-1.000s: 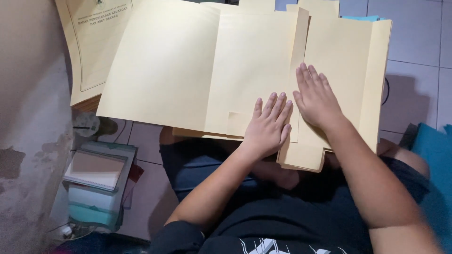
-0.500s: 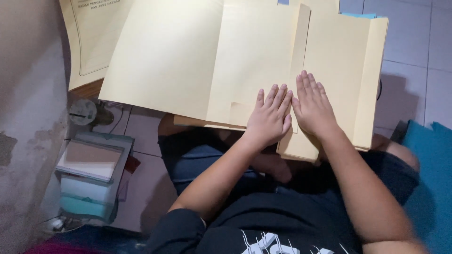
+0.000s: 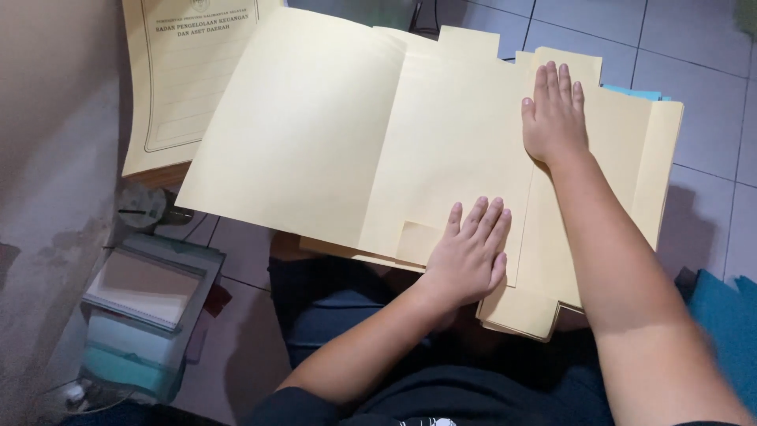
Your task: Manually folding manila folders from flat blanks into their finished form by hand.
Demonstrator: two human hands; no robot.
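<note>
I see a tiled floor (image 3: 694, 71) under everything, grey-white, with a rough wall (image 3: 47, 158) running down the left side. On my lap sits a big open yellow folder (image 3: 315, 134), spread wide and lying flat on top of more yellow folders (image 3: 623, 158) stacked under it. A thin blue sheet (image 3: 635, 92) peeks out at the far right edge of that stack. Far left, touching the wall side, lies another yellow folder with a printed frame (image 3: 181, 71) on it. Near left on the floor stands a small pile of books and boxes (image 3: 142, 315), grey and teal. At the near right corner I see a teal cloth (image 3: 721, 323).

My right hand (image 3: 554, 114) lies flat and open on the far part of the folder's right flap, fingers straight and close together, pressing down. It grips nothing. My left hand (image 3: 469, 256) lies flat too, fingers spread a little, on the near edge of the same flap, just right of a small folded tab (image 3: 418, 241). It grips nothing either. The two hands are well apart, one far and one near.
</note>
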